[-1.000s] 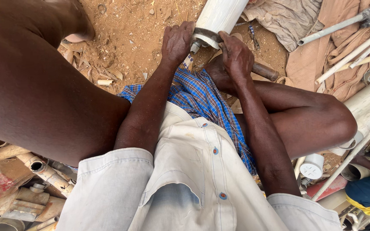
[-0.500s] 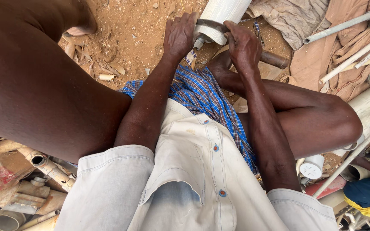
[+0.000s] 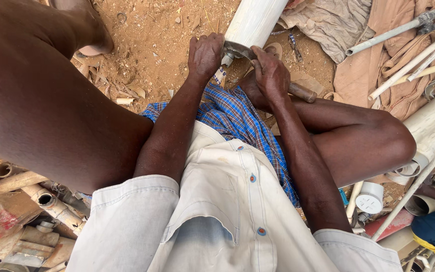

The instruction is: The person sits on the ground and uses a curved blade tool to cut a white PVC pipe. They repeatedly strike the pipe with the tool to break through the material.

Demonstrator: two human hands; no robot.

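1. Since the look a second before, both hands had stayed clamped on the same spot at the near end of the wide white pipe [image 3: 255, 22]; the pipe, the hands and the knees sat in the same arrangement, so the grip had not been let go or moved along.
2. To my eye that meant the work on the pipe's end was in mid-course rather than finished, though I could not see what the metal piece was doing to it.
3. The left hand [image 3: 205, 55] was curled shut over the left side of the dark metal ring [image 3: 237, 50] at the pipe's mouth, knuckles up.
4. The right hand [image 3: 270, 73] was closed in a fist on the ring's other side; a short brown handle [image 3: 303, 92] stuck out just beside it, toward the right knee.
5. The pipe lay on the sandy ground [image 3: 147, 45] in front of the crossed legs, its long axis running from the hands up and slightly rightward out of view, its near end pointing back at the blue checked cloth [image 3: 237, 118].
6. Thinner pipes [image 3: 393, 32] lay well apart on tan cloth.
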